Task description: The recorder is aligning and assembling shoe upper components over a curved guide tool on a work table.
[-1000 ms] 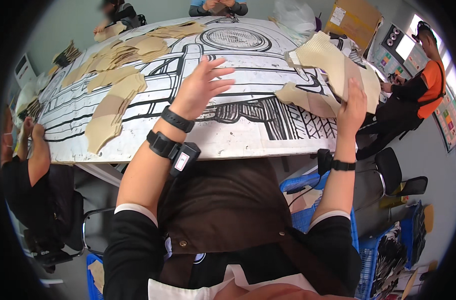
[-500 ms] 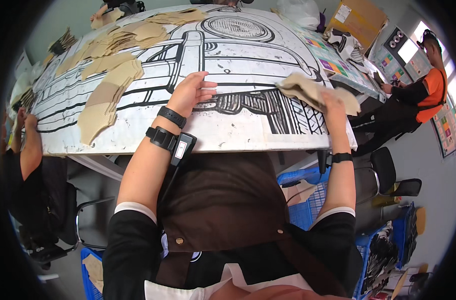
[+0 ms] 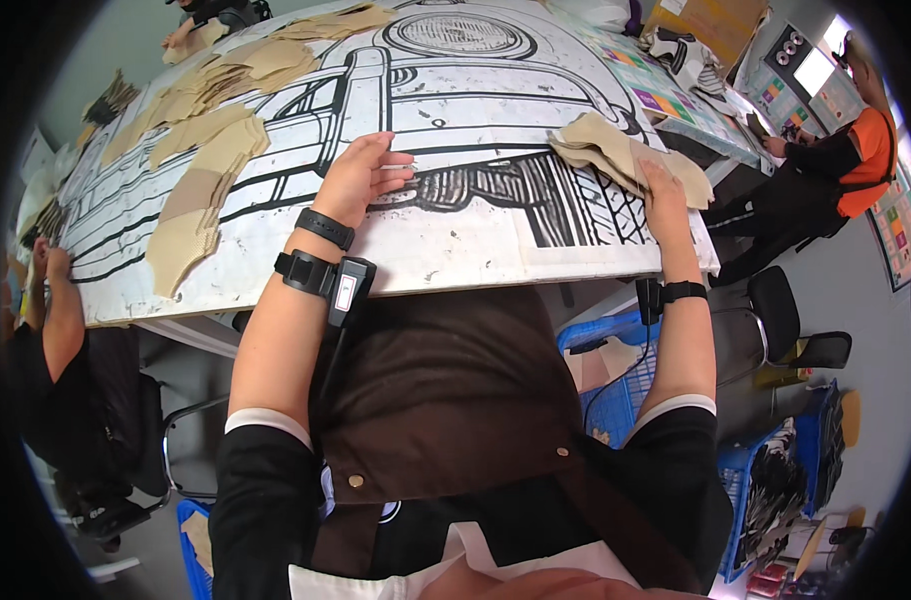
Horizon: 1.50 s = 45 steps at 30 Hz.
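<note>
My right hand (image 3: 665, 203) grips a small stack of beige fabric pieces (image 3: 595, 148) at the right side of the table. Its fingers lie straight across the top of the stack, and the thumb is out of sight. My left hand (image 3: 353, 180) is held above the middle of the table, fingers apart, with nothing in it. Left of it, an overlapping row of beige fabric pieces (image 3: 180, 230) runs toward the front edge. A larger spread of beige pieces (image 3: 215, 85) lies farther back.
The white table (image 3: 455, 255) carries a black line drawing of a vehicle front. People work at the left, the far side and the right; one wears orange (image 3: 868, 160). Below are blue crates (image 3: 630, 395) and a black chair (image 3: 775, 310). A cardboard box (image 3: 710, 25) stands at the back right.
The stack under my right hand was blurred with motion and has settled flatter. My left hand shows slightly farther left. The whole view has shifted a little.
</note>
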### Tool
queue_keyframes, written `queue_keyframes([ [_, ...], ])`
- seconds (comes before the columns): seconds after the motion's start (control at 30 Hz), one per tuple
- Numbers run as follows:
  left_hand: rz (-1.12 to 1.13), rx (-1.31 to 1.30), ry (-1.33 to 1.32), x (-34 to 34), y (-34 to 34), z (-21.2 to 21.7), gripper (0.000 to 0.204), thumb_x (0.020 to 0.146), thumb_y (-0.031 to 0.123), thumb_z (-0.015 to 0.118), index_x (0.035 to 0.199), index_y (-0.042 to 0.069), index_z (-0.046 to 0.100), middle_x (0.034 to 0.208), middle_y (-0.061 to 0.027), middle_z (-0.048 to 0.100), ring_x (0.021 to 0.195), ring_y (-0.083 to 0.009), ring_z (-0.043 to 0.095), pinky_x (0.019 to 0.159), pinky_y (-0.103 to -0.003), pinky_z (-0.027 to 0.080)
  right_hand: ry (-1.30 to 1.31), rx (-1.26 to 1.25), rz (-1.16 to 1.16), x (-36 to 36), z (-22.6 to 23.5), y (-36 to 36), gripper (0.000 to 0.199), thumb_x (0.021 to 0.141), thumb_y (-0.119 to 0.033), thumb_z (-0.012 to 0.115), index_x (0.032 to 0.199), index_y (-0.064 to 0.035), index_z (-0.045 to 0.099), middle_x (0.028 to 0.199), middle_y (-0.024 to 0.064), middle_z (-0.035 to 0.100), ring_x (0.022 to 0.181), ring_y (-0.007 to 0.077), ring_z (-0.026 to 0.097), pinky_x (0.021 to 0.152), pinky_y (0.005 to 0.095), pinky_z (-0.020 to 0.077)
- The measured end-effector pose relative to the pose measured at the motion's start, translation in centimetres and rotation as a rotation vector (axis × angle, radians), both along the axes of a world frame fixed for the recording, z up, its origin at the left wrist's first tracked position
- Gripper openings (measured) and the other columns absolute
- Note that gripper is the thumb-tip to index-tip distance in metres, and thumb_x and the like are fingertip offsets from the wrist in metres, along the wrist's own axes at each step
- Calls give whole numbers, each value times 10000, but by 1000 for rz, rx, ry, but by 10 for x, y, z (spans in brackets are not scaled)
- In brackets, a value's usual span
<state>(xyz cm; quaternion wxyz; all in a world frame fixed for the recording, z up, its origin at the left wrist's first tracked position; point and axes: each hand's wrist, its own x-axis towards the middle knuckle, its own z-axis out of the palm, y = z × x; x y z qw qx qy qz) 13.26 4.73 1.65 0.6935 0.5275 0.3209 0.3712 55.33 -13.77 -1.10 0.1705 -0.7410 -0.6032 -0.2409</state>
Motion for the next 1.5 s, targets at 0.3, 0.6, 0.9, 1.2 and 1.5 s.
queue_keyframes([
  [0.3, 1, 2, -8, -1, 0, 2, 296, 964, 215, 438, 1207, 47, 464, 999, -128, 623, 845, -181, 626, 753, -269, 516, -48, -54, -1, -8, -6, 5, 506, 834, -31, 493, 1316, -181, 456, 1291, 108, 522, 1214, 272, 473, 1037, 487, 290],
  [0.6, -10, 35, 22, -2, -2, 1, 355, 954, 195, 421, 1259, 14, 407, 1021, -147, 621, 880, -198, 631, 756, -262, 513, 53, -159, -147, -19, -3, 0, 686, 778, -193, 555, 1404, -93, 293, 1459, 136, 290, 1349, 263, 274, 1063, 558, 188],
  [0.9, -2, 14, 41, -2, -1, -2, 295, 952, 158, 433, 1223, 40, 442, 983, -119, 633, 822, -164, 637, 707, -242, 522, -12, -66, -28, -11, -2, 8, 514, 777, -217, 606, 1243, -32, 496, 1246, 161, 542, 1213, 303, 461, 1066, 403, 271],
  [1.2, 2, 21, 31, -3, -1, 0, 303, 951, 160, 439, 1228, 37, 436, 984, -122, 632, 820, -159, 634, 711, -240, 519, 21, 24, 59, -14, -1, 2, 645, 757, -263, 626, 1341, -90, 416, 1379, 164, 414, 1274, 336, 382, 1062, 470, 247],
  [1.5, 79, 30, -27, -11, -2, -1, 307, 938, 133, 444, 1227, 30, 452, 974, -108, 615, 807, -143, 617, 710, -230, 501, 473, 709, -37, 14, -2, -11, 482, 820, -184, 577, 1267, -27, 483, 1293, 189, 454, 1178, 334, 442, 1016, 394, 309],
])
